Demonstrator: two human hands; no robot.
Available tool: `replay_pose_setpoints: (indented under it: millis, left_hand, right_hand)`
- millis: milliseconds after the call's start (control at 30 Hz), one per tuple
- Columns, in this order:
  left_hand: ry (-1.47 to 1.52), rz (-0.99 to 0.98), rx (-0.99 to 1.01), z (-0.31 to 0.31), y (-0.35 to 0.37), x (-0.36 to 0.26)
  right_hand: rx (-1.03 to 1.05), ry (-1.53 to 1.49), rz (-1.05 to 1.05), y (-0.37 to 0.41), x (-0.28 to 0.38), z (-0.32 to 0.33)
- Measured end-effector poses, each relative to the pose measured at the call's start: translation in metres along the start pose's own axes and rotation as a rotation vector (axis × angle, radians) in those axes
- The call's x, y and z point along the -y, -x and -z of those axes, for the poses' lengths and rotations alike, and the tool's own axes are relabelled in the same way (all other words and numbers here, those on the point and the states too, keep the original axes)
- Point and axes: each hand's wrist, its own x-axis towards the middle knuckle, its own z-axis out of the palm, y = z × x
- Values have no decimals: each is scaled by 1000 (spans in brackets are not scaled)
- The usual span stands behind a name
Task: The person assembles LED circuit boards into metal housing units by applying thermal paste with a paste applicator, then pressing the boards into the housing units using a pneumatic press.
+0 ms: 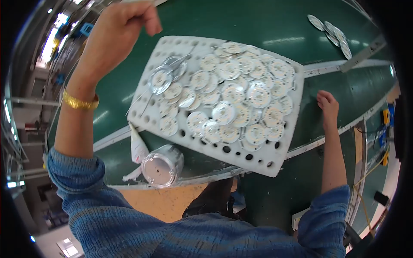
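Above the green bench, I can't tell whether my curled left hand holds anything; my half-uncurled right hand looks empty, probably between grasps, any disc calling for a fingertip pinch.

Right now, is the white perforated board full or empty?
Partly full: overlapping discs cover most of the white perforated board, while bare holes show along its left side and near edge.

Streaks of light are being reflected by the green workbench; below its near edge, tan floor is being exposed; left of it, a strip light is being seen.
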Motion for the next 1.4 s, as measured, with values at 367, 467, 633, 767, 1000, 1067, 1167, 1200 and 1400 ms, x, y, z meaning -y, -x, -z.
replay_pose_setpoints:
  millis: [367,467,633,767,1000,1067,1167,1200,1400]
  left_hand:
    - [127,712,-518,-25,286,45]
    - [191,899,-648,-62,356,56]
    - [406,1312,-852,-128,469,73]
    - [1,1491,-560,-186,523,74]
    - [-394,1486,-476,-204,477,36]
    - [-430,1537,-451,-208,478,39]
    - [-404,1578,-455,-205,472,36]
    - [-405,1581,-455,-207,476,37]
    - [-442,1612,-413,-211,481,40]
  right_hand:
    - [2,-48,-21,40,-11,-7]
    - [-45,-62,-59,58,-9,1]
    - [-79,-46,-55,77,-6,11]
    - [9,55,138,75,44,-15]
    - [503,254,410,91,154,-176]
    - [624,361,534,96,187,-264]
    - [522,624,738,78,188,-354]
    - [547,729,704,75,194,-374]
    - [640,1171,705,67,215,-434]
